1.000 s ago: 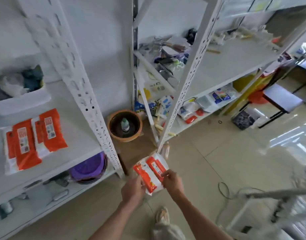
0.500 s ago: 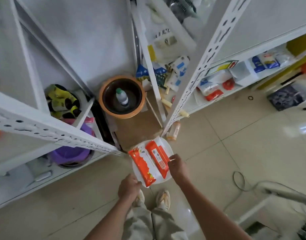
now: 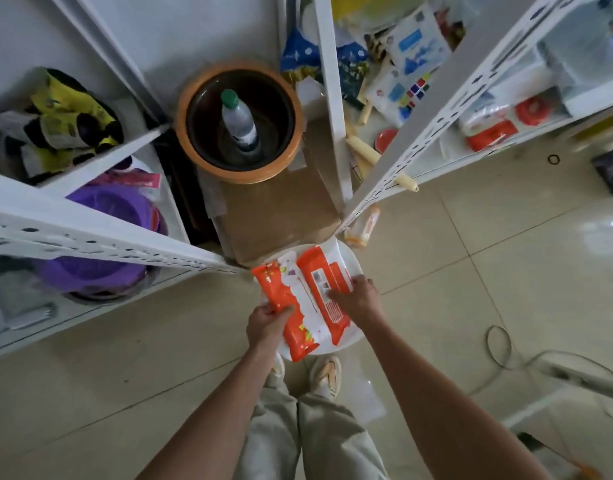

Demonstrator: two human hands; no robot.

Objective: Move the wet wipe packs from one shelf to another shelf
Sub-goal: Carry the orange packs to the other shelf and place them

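Two orange-and-white wet wipe packs lie side by side on a round white surface (image 3: 350,258) just in front of my feet. My left hand (image 3: 266,324) grips the left pack (image 3: 276,287) at its near left edge, thumb on top. The fingers of my right hand (image 3: 359,300) rest on top of the right pack (image 3: 318,269), which shows a barcode label. White metal shelf units stand to the left (image 3: 90,244) and to the right (image 3: 433,98). The shelf boards that hold other packs are out of view.
A brown pot (image 3: 241,123) with a plastic bottle (image 3: 238,121) inside sits on a cardboard box between the shelf units. A purple basin (image 3: 100,237) is on the low left shelf. Bags and red items fill the right shelf. A cable (image 3: 499,344) lies on the tiled floor at the right.
My view tipped down from the shelves to the floor. The packs came down from mid-air onto the round white surface. My left hand let go, then took hold of the left pack again.
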